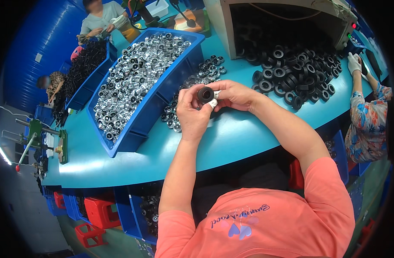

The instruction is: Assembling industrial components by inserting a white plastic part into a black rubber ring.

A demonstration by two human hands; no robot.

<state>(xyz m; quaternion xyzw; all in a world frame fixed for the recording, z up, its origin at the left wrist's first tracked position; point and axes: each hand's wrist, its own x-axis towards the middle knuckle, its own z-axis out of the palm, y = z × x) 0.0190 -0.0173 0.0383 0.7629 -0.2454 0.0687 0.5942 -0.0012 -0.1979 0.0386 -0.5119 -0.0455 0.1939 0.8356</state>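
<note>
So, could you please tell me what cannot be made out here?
Head view: held black ring's sides, mostly covered by the left hand and right hand.
Head view: back of the ring pile, lost in shadow inside the beige housing.
Head view: right end of the blue under-table bin, hidden by the coral sleeve.

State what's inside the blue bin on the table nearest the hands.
Silvery round parts, many with dark centres, fill the blue bin; its floor and lower layers are hidden.

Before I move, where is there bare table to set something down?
Bare turquoise tabletop lies between the blue bin of silvery parts, left forearm and near edge; a narrower strip, between black rings and right forearm. Crowded: between bin and hands, with loose silvery parts.
</note>
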